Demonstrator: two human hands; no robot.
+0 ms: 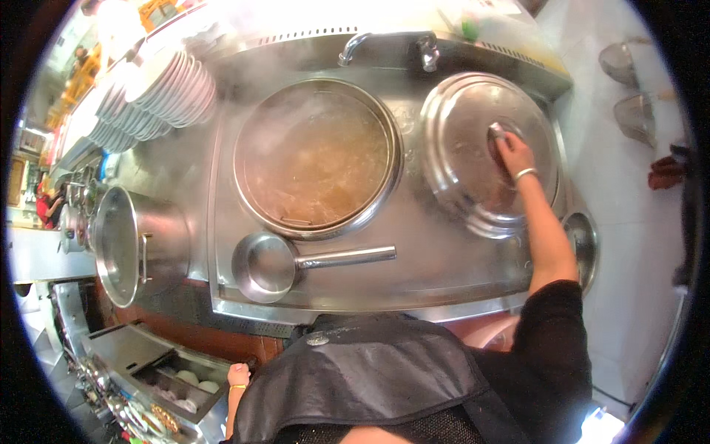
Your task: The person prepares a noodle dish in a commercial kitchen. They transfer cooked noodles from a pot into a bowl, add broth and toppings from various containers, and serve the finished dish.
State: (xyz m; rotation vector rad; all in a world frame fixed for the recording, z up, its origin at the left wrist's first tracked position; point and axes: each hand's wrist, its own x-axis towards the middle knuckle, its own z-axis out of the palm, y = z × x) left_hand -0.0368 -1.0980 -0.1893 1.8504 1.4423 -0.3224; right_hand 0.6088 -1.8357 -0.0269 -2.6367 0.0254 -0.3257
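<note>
My right hand [516, 152] is closed around the handle at the middle of a large round metal lid [463, 144], on the right of the steel cooktop. Left of the lid stands a big open pot [321, 161] of cloudy, steaming liquid. A metal saucepan [264, 267] with a long tubular handle rests in front of that pot. Down at my left side, beside the black apron [360, 372], is my left hand [239, 374], its fingers curled in; whether it holds anything does not show.
Stacked white plates [175, 91] stand at the back left. A tall steel pot [166, 244] is left of the cooktop, above an open food drawer [183, 383]. Behind the pots is a faucet [355, 49]. Another person [46, 205] is at the far left; strainers [635, 119] hang at right.
</note>
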